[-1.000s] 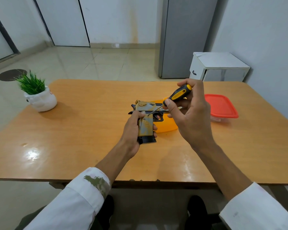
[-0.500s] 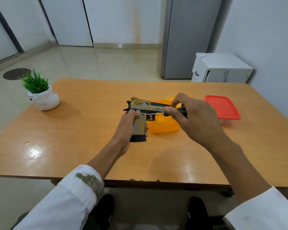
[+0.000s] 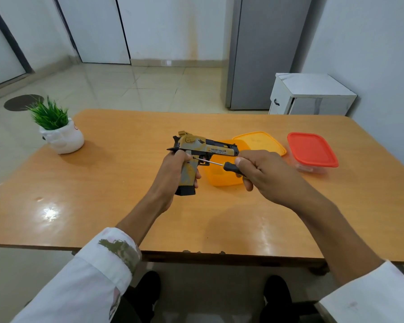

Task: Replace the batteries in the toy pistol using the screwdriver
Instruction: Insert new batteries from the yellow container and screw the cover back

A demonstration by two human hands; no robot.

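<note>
Gripping the toy pistol (image 3: 205, 146) by its handle in the head view, the left hand (image 3: 173, 176) holds it above the desk (image 3: 126, 183), with the barrel pointing toward the right hand (image 3: 266, 177). The right hand's fingers curl round the screwdriver (image 3: 231, 168), whose tip meets the handle's side just beside the left thumb. The task looks to be early: a cover screw is apparently being worked, nothing is opened, and no batteries are visible.
</note>
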